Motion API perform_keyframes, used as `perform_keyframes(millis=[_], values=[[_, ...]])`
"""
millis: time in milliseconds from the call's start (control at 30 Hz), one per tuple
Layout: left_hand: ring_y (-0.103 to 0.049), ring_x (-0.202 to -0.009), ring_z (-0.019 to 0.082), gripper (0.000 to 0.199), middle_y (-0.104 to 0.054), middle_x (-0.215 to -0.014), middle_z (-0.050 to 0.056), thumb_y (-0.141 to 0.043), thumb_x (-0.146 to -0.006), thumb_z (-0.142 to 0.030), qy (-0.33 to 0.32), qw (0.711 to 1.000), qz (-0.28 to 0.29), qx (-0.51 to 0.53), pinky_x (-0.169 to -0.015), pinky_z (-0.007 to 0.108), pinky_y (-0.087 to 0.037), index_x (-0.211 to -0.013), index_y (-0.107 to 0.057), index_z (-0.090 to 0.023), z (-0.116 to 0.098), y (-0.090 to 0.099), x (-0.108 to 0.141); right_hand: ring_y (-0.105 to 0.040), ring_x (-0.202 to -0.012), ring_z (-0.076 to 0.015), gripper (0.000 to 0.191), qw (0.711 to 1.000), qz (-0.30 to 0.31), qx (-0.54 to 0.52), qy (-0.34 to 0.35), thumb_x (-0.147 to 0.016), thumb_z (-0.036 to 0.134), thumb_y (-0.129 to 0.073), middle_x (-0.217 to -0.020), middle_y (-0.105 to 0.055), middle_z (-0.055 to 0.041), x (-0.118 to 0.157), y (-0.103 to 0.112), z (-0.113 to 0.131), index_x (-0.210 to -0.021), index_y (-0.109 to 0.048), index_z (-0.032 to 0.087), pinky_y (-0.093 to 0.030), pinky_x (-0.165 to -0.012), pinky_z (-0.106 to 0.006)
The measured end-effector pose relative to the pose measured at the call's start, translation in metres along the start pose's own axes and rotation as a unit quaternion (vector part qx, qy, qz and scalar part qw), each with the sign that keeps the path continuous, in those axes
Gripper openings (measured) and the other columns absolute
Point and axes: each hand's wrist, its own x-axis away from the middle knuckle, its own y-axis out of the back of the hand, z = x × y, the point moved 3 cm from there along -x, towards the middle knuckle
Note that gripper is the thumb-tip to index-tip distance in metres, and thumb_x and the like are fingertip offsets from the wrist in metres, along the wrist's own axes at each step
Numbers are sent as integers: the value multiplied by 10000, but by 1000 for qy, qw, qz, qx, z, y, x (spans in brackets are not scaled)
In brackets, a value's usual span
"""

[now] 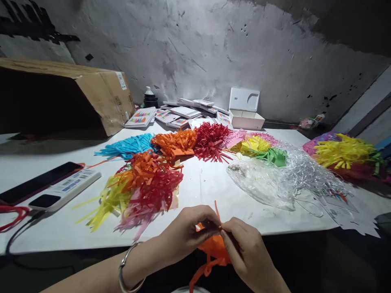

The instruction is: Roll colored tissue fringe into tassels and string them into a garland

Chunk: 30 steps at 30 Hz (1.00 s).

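Just past the table's front edge, my left hand (pixel 195 224) and my right hand (pixel 242 240) meet with fingertips pinched together on an orange tissue-paper tassel (pixel 214 248). One thin orange strip sticks up between the fingers, while longer strips hang below the hands. The exact spot gripped is mostly hidden by the fingers. Ahead and to the left lies a heap of fringed paper, with orange tassels (pixel 140 169), red tassels (pixel 161 185), yellow strips (pixel 113 199) and pink strips (pixel 134 221).
Along the table (pixel 201 183) lie blue (pixel 128 146), orange (pixel 177 140) and red (pixel 210 138) fringe piles. A clear plastic bag (pixel 262 183) and silver tinsel (pixel 308 167) sit right. Phone (pixel 42 181), power bank (pixel 67 189) and cardboard box (pixel 104 97) stand left; flat packs (pixel 186 112) lie behind.
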Motion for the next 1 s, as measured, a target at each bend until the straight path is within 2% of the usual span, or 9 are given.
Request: perform_keyframes(millis=[133, 233, 400, 467, 600, 700, 800, 900, 1000], values=[[-648, -708, 145, 92, -713, -812, 63, -643, -884, -228, 16, 1000, -11, -6, -652, 215, -519, -889, -687, -147, 6, -1, 1, -637, -766, -147, 156, 1000, 14, -18, -16, -983, 144, -459, -869, -662, -25, 0, -2, -4, -1001, -594, 220, -486, -704, -243], [-659, -711, 153, 160, -725, -807, 75, -686, -869, -300, 32, 999, -21, 6, -662, 223, -520, -869, -710, -141, 12, 1, -1, -621, -724, -148, 169, 1000, 14, -2, -12, -991, 155, -443, -823, -645, -21, 1, -4, -8, -975, -599, 220, -477, -670, -247], [-643, -643, 145, 325, -709, -750, 69, -641, -898, -439, 92, 991, 33, 93, -603, 217, -510, -869, -720, -125, 23, 2, 0, -628, -703, -145, 208, 1000, 21, -5, -16, -1008, 197, -414, -795, -647, -19, 4, -16, -20, -927, -604, 225, -475, -644, -241], [-634, -637, 140, 321, -700, -748, 64, -595, -928, -424, 87, 994, 30, 62, -599, 213, -499, -874, -707, -128, 27, 2, 3, -636, -698, -152, 175, 1000, 18, -3, -9, -1003, 238, -445, -802, -660, -18, 4, -25, -28, -956, -614, 234, -484, -636, -246], [-604, -652, 129, 169, -685, -756, 41, -563, -928, -259, 7, 994, -37, -103, -602, 202, -448, -829, -661, -163, 36, 8, 8, -643, -743, -202, 87, 996, -40, 56, 56, -963, 242, -527, -816, -680, -26, -9, -47, -40, -988, -610, 247, -499, -677, -298], [-603, -683, 142, 155, -680, -780, 45, -498, -942, -184, -23, 979, -78, -189, -632, 222, -443, -836, -611, -178, 44, 25, 14, -606, -658, -184, 134, 985, -68, 96, 123, -940, 139, -508, -715, -640, -4, -31, -63, -41, -895, -587, 238, -489, -702, -314], [-597, -700, 153, 157, -669, -800, 46, -468, -956, -167, -15, 964, -110, -240, -648, 237, -440, -842, -575, -187, 47, 53, 24, -572, -594, -155, 165, 974, -68, 123, 179, -923, 100, -498, -657, -599, 19, -57, -80, -40, -853, -571, 231, -479, -768, -330], [-578, -697, 151, 183, -651, -802, 39, -436, -976, -179, 15, 955, -143, -261, -647, 237, -440, -831, -547, -192, 46, 83, 38, -572, -609, -143, 172, 971, -19, 123, 206, -946, 144, -476, -658, -588, 18, -85, -97, -39, -811, -545, 224, -464, -764, -314], [-580, -706, 152, 183, -657, -818, 42, -434, -967, -169, 35, 949, -157, -270, -654, 240, -454, -837, -561, -188, 49, 112, 49, -597, -653, -151, 212, 971, 72, 99, 205, -970, 211, -467, -683, -614, 2, -114, -114, -40, -779, -559, 217, -462, -717, -286]])
